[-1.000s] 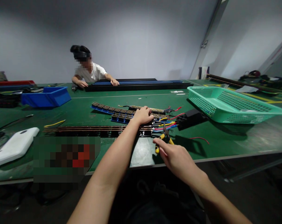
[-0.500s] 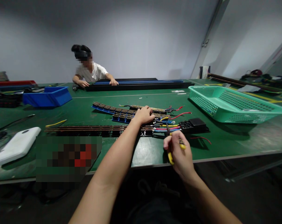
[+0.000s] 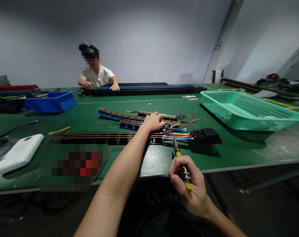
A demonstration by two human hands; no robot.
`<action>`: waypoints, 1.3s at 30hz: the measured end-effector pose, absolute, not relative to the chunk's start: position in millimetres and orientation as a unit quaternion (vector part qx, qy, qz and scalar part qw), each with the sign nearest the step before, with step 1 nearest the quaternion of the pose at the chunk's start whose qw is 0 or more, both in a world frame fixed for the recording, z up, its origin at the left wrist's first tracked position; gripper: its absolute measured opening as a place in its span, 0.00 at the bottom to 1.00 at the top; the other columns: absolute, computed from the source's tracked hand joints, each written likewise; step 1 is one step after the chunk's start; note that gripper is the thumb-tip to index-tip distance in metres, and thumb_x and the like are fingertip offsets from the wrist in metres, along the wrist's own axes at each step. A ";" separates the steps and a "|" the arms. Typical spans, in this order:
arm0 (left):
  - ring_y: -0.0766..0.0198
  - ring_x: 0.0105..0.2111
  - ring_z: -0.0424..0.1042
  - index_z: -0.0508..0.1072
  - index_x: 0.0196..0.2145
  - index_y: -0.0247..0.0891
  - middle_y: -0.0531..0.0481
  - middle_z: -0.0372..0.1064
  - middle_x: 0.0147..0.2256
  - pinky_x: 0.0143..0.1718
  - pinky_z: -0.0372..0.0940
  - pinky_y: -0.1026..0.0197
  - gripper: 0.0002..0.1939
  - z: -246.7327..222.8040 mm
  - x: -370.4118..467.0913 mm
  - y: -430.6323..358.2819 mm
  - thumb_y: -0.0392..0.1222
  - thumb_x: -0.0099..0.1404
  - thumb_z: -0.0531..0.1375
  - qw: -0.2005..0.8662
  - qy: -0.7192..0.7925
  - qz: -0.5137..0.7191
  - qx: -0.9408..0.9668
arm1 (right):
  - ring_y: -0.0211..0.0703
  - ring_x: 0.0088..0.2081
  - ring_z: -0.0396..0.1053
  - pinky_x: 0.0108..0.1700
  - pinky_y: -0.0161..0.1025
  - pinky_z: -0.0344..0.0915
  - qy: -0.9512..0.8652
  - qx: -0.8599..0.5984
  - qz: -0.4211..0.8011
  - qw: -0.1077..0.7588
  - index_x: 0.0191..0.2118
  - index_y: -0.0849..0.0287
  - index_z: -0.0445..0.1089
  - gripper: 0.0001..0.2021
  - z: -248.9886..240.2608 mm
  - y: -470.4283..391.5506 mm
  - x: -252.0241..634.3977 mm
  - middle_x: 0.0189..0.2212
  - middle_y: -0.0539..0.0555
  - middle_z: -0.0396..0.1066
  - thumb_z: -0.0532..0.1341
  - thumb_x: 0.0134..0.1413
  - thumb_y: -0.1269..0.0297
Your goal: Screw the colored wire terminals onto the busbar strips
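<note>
My left hand [image 3: 153, 121] lies over a blue-based rail with copper-coloured bars [image 3: 131, 124], its fingers curled down round it; the fingertips are partly hidden. In front of it stretches a long black rail with copper-coloured bars [image 3: 109, 135]. Red, yellow and blue wires [image 3: 181, 135] join that rail's right end to a black box-shaped connector block [image 3: 206, 134]. My right hand [image 3: 190, 184] is closed on needle-nose pliers [image 3: 186, 174] with yellow and black handles. The pliers' tips point up at the wires, though I cannot tell whether they touch.
A green perforated basket [image 3: 243, 115] stands at right, a blue bin [image 3: 51, 102] at left. A white power-bank-like box [image 3: 18, 154] lies near the left front edge. Across the table [image 3: 90, 120], a person in a white shirt [image 3: 100, 77] has hands on long black profiles [image 3: 149, 91].
My right hand has drawn back towards me and turned the pliers, so their jaws now show. The connector block has tilted slightly. My left hand stays in place. The person opposite has shifted both hands.
</note>
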State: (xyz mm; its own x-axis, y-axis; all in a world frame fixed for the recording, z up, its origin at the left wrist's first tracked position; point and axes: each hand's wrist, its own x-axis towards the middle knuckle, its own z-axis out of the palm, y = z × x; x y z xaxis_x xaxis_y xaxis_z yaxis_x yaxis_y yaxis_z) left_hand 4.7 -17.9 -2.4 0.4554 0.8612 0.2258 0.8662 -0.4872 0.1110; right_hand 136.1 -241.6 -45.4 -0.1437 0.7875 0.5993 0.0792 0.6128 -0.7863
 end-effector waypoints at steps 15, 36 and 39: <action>0.53 0.54 0.69 0.73 0.47 0.42 0.46 0.68 0.53 0.54 0.64 0.51 0.15 -3.1 4.3 -16.9 0.49 0.68 0.54 0.007 -0.509 -0.131 -0.850 | 0.38 0.21 0.57 0.27 0.35 0.55 -0.550 -0.356 0.462 0.598 0.36 0.53 0.60 0.11 -19.9 -161.7 159.1 0.18 0.45 0.63 0.51 0.64 0.52; 0.52 0.53 0.69 0.74 0.47 0.43 0.46 0.68 0.53 0.54 0.64 0.50 0.15 -3.3 4.4 -14.9 0.50 0.68 0.54 -0.002 -0.510 -0.130 -0.850 | 0.31 0.17 0.51 0.19 0.31 0.48 -0.481 -0.375 0.371 0.700 0.44 0.51 0.64 0.12 -6.3 -194.1 167.2 0.24 0.46 0.67 0.62 0.60 0.52; 0.52 0.52 0.70 0.74 0.46 0.43 0.46 0.69 0.53 0.54 0.64 0.51 0.15 -3.6 4.1 -14.9 0.50 0.68 0.54 0.000 -0.509 -0.132 -0.851 | 0.31 0.18 0.53 0.19 0.32 0.49 -0.495 -0.372 0.317 0.718 0.44 0.52 0.65 0.13 0.0 -192.9 176.1 0.26 0.47 0.69 0.62 0.61 0.51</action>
